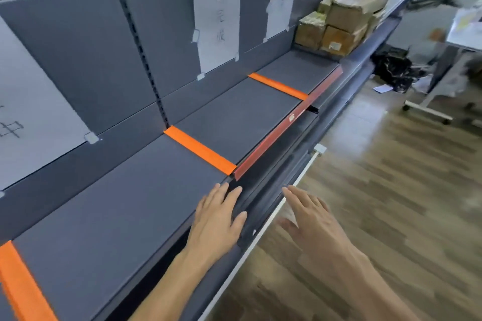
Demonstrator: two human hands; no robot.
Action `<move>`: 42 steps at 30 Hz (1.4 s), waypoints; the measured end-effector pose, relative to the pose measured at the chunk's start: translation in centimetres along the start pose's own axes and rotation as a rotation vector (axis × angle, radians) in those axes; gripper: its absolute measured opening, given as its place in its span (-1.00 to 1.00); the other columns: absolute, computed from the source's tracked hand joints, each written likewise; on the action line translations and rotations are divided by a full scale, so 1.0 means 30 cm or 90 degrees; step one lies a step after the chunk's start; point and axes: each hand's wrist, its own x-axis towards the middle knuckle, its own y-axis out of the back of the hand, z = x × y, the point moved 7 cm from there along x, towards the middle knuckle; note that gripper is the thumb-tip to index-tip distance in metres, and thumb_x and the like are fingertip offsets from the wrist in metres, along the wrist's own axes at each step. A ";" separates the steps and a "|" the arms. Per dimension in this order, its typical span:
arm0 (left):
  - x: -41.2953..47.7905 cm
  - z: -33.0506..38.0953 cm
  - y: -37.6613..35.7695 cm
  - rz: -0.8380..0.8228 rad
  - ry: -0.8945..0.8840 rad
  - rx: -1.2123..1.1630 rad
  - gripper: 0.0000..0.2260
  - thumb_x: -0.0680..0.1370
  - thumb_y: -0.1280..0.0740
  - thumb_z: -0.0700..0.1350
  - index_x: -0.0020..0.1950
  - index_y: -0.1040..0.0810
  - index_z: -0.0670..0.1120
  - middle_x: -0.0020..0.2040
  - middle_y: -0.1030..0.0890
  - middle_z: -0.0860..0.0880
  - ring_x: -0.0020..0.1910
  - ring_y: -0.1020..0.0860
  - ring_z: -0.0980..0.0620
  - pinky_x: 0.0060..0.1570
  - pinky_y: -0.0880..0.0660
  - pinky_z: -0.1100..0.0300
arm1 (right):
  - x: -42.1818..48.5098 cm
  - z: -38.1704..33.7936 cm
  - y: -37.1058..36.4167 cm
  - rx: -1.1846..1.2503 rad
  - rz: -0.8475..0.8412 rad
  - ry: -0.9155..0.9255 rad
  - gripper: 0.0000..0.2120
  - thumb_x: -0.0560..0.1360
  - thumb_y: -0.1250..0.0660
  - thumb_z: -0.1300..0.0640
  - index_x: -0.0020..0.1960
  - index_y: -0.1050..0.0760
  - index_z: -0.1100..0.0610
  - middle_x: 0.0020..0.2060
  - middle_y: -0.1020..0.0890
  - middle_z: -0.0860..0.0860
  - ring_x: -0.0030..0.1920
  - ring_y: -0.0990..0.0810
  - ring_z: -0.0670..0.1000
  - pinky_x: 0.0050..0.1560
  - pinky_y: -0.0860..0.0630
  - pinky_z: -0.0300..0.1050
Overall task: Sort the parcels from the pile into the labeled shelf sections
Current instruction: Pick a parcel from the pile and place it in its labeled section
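While far from fingers (236,194), parcels (344,21).

Both hands (217,219) and forearms bare, no sleeves, rings or watch.

Even daylight, wide-angle warp, right side blurred

The shelf (135,203) was dark grey, as was its back panel (86,55). Bright orange strips (199,150) crossed the shelf as dividers, and a red strip (289,122) ran along part of its front edge. The paper labels (216,15) on the back panel were white with faint grey handwriting. The parcels (344,18) at the far end were brown cardboard, glossy with clear tape, one bearing a small white sticker. The floor (391,190) showed a brown wood-plank pattern. A black heap (393,70) lay on it.
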 end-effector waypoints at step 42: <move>1.492 0.913 -0.298 -0.102 -0.243 -0.004 -0.44 0.70 -0.18 0.12 0.67 -0.12 0.07 0.69 -0.04 0.01 0.67 0.11 0.06 0.63 0.06 0.00 | 0.698 1.287 0.425 0.001 0.057 -0.267 -0.32 0.65 -0.08 -0.25 0.66 0.01 0.00 0.62 -0.11 -0.11 0.60 -0.04 -0.10 0.60 0.02 -0.06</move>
